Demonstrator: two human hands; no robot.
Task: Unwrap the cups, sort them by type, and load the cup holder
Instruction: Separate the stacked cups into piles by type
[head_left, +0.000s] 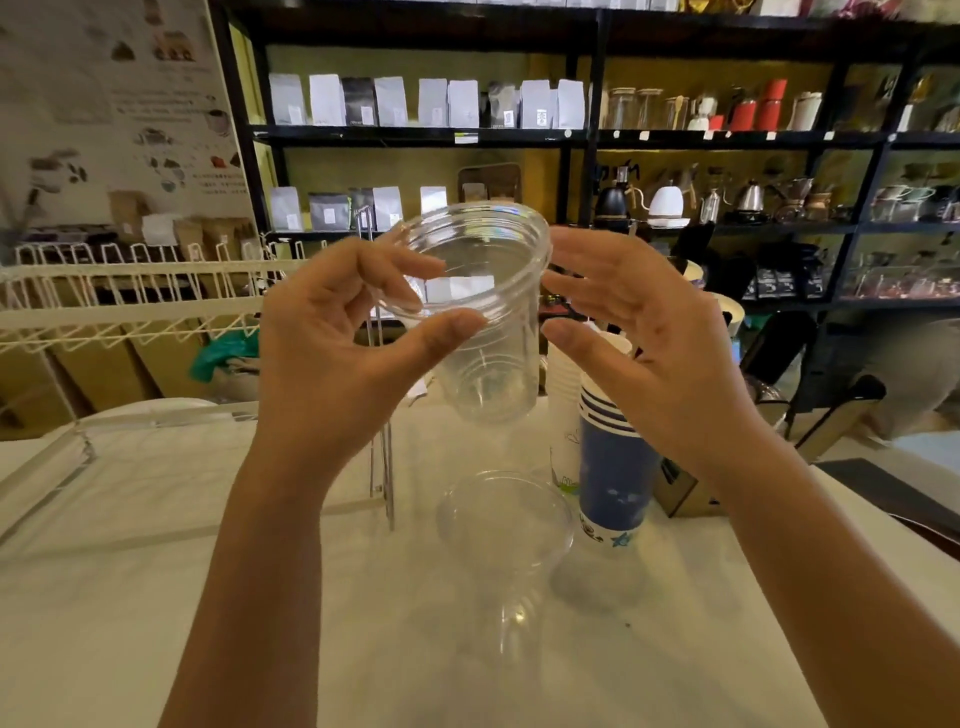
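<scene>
Black shelving (582, 136), wall poster (119, 104), white table (156, 597)

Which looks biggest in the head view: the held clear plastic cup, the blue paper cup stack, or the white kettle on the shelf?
1. Clear plastic cup, nearest the camera, so unsure
2. Blue paper cup stack
3. White kettle

My one head view looks forward and down, close over the white bench (156, 623), facing dark shelves (675, 137) beyond.
</scene>
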